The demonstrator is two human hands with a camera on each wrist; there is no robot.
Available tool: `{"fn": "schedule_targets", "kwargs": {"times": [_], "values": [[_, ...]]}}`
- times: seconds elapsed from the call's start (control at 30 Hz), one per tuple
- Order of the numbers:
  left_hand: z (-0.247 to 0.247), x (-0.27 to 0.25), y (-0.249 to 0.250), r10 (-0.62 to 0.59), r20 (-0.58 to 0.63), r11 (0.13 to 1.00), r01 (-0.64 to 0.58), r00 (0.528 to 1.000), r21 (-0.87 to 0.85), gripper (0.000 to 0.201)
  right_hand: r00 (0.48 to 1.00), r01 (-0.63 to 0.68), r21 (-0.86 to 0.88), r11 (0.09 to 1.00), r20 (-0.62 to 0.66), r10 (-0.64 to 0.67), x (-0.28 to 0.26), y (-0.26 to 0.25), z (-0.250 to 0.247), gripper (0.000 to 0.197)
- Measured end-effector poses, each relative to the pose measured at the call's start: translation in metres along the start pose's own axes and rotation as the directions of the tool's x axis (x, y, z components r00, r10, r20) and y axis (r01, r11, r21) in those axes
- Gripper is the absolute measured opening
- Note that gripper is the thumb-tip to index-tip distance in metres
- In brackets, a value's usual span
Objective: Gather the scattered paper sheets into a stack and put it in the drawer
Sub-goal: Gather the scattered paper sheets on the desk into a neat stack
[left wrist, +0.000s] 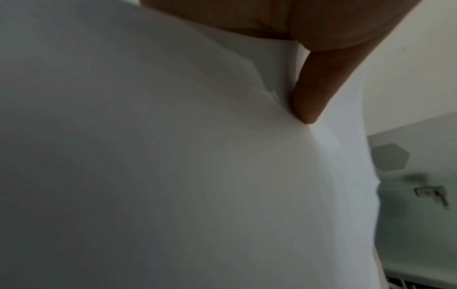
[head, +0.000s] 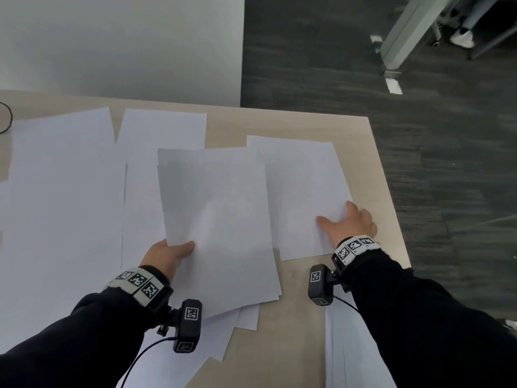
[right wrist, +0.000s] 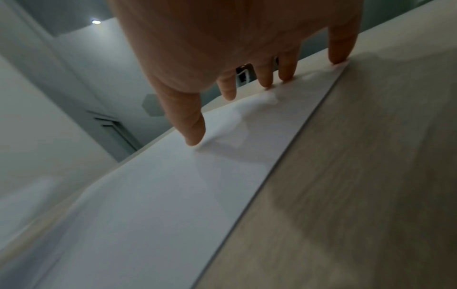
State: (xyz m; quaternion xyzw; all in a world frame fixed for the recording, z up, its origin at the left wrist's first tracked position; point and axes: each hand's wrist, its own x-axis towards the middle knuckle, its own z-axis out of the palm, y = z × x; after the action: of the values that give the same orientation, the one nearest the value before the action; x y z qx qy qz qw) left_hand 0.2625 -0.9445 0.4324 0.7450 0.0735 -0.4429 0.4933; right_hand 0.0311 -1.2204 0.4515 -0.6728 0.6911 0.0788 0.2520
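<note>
White paper sheets lie scattered over a pale wooden table (head: 375, 169). My left hand (head: 170, 252) pinches a small stack of sheets (head: 218, 219) at its near left edge, thumb on top, and holds it lifted a little above the other papers; in the left wrist view the thumb (left wrist: 309, 93) presses on that stack (left wrist: 173, 176). My right hand (head: 347, 224) lies spread on a single sheet (head: 302, 189) near the table's right edge, its fingertips (right wrist: 195, 136) pressing the sheet (right wrist: 173, 195) down and rumpling it slightly. No drawer is in view.
More sheets cover the table's left (head: 64, 191) and back (head: 165, 130), and others lie under my right forearm (head: 352, 348). A black cable (head: 7, 119) curls at the far left. Dark carpet floor (head: 419, 121) lies beyond the table's right edge, a white wall behind.
</note>
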Motion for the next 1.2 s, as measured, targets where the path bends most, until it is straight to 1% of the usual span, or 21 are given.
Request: {"fn": "schedule_targets", "kwargs": {"times": [0.1, 0.2, 0.27, 0.37, 0.43, 0.5, 0.6, 0.73, 0.8, 0.97, 1.1, 1.2], "values": [[-0.006, 0.002, -0.003, 0.0, -0.023, 0.997, -0.001, 1.0, -0.073, 0.005, 1.0, -0.023, -0.061, 0.998, -0.015, 0.022, 0.001, -0.007, 0.0, 0.097], [-0.006, 0.003, -0.003, 0.004, -0.02, 0.993, -0.006, 1.0, -0.114, 0.002, 1.0, -0.021, -0.076, 0.997, -0.001, 0.021, -0.002, -0.022, 0.002, 0.104], [-0.005, 0.005, -0.003, 0.007, -0.01, 0.993, -0.008, 1.0, -0.117, 0.004, 1.0, 0.009, -0.106, 0.994, 0.03, -0.006, -0.007, -0.033, 0.005, 0.108], [-0.006, 0.008, -0.004, -0.01, 0.009, 0.993, 0.011, 1.0, -0.119, 0.006, 0.994, 0.084, -0.152, 0.985, 0.088, -0.071, -0.015, -0.05, 0.012, 0.109], [-0.006, 0.007, -0.003, -0.02, 0.026, 0.993, 0.023, 0.999, -0.115, 0.008, 0.992, 0.087, -0.148, 0.985, 0.108, -0.071, -0.017, -0.059, 0.018, 0.108], [-0.007, 0.006, -0.002, -0.013, 0.04, 0.994, 0.018, 0.999, -0.11, 0.007, 0.993, 0.035, -0.092, 0.995, 0.118, -0.024, -0.019, -0.065, 0.022, 0.106], [-0.008, 0.007, -0.003, -0.007, 0.058, 0.995, 0.012, 0.998, -0.098, 0.008, 0.99, -0.054, -0.007, 0.999, 0.133, 0.054, -0.023, -0.071, 0.025, 0.096], [-0.008, 0.008, -0.003, -0.003, 0.063, 0.997, 0.008, 0.998, -0.079, 0.008, 0.989, -0.123, 0.0, 0.992, 0.081, 0.123, -0.027, -0.075, 0.027, 0.085], [-0.008, 0.008, -0.003, 0.003, 0.069, 0.997, 0.002, 0.998, -0.072, 0.008, 0.989, -0.136, 0.01, 0.991, 0.056, 0.135, -0.03, -0.079, 0.03, 0.083], [-0.009, 0.01, -0.005, 0.015, 0.08, 0.999, -0.012, 0.997, -0.05, 0.01, 0.989, -0.143, 0.122, 0.982, 0.058, 0.137, -0.031, -0.09, 0.03, 0.08], [-0.008, 0.009, -0.005, 0.023, 0.088, 0.999, -0.02, 0.996, -0.037, 0.009, 0.991, -0.134, 0.126, 0.983, 0.044, 0.13, -0.031, -0.091, 0.034, 0.075], [-0.009, 0.01, -0.005, 0.022, 0.093, 0.999, -0.02, 0.995, -0.028, 0.008, 0.99, -0.138, 0.119, 0.983, 0.039, 0.134, -0.035, -0.095, 0.038, 0.067]]}}
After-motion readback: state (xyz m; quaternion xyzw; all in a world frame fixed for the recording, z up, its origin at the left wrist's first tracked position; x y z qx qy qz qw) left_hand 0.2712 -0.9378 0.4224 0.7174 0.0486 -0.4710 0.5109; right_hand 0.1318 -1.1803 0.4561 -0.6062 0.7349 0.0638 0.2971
